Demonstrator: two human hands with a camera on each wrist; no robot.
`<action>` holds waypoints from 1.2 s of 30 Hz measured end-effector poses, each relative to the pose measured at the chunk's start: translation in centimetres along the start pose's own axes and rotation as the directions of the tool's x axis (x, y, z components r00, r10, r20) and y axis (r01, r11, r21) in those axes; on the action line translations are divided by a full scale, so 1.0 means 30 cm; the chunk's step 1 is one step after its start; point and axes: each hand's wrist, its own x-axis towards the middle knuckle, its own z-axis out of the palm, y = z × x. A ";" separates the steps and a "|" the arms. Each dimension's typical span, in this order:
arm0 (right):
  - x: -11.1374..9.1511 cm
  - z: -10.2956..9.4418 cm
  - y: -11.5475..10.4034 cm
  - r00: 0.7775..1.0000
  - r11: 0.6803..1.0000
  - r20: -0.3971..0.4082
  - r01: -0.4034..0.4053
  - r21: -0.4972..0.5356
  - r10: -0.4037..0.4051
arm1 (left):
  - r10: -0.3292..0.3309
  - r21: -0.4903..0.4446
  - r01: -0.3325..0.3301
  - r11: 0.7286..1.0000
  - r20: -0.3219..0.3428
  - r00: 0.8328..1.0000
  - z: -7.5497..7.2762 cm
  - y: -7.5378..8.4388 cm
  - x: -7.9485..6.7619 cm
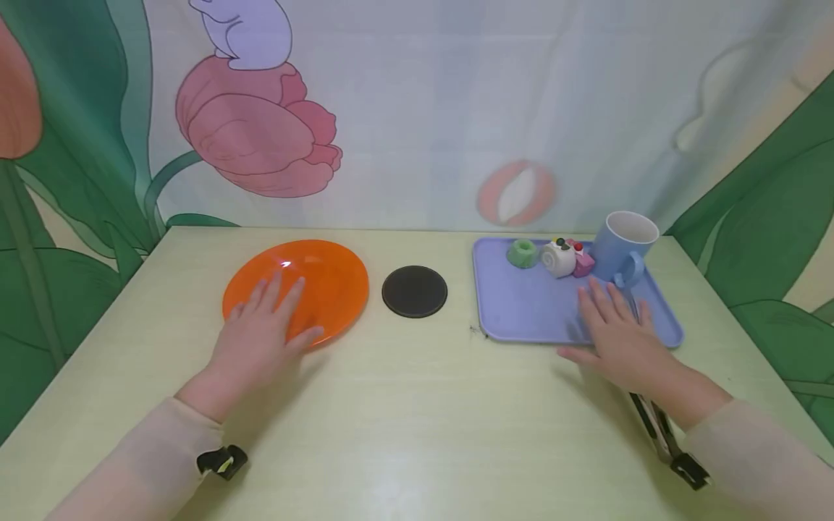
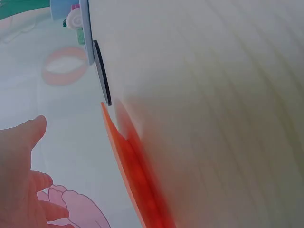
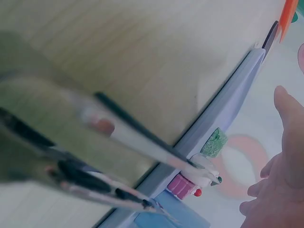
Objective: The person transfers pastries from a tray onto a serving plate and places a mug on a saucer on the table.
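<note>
Orange, round, plastic-looking plate (image 1: 335, 282) beneath left hand (image 1: 256, 334), fingers spread; right hand (image 1: 619, 344) likewise splayed.
Probably light, stiff, slippery; best gripped by its rim.

We see a pale yellow table (image 1: 417, 412) with thin lines (image 3: 137, 42) in it, like wood. Behind it we see a big whitish cloth (image 1: 417, 108) with soft folds and pictures on it. We can spot a large pink flower (image 1: 254, 134), and a light purple animal (image 1: 254, 32) sits on top, partly cut off by the edge of our view. Big green leaves (image 1: 72, 137) fill the left side, and more leaves (image 1: 782, 224) are on the right. We see soft light, with a pale shine (image 1: 400, 481) on the table.
</note>
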 end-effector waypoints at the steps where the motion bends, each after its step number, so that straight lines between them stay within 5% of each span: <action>1: -0.003 0.002 0.003 1.000 1.000 0.000 -0.001 0.001 0.001 | -0.003 0.000 0.003 1.000 0.001 1.000 -0.002 -0.004 -0.001; 36: -0.080 0.026 0.099 0.998 0.998 -0.037 -0.049 -0.026 0.049 | -0.097 -0.049 0.095 0.994 -0.031 0.995 -0.016 -0.134 -0.087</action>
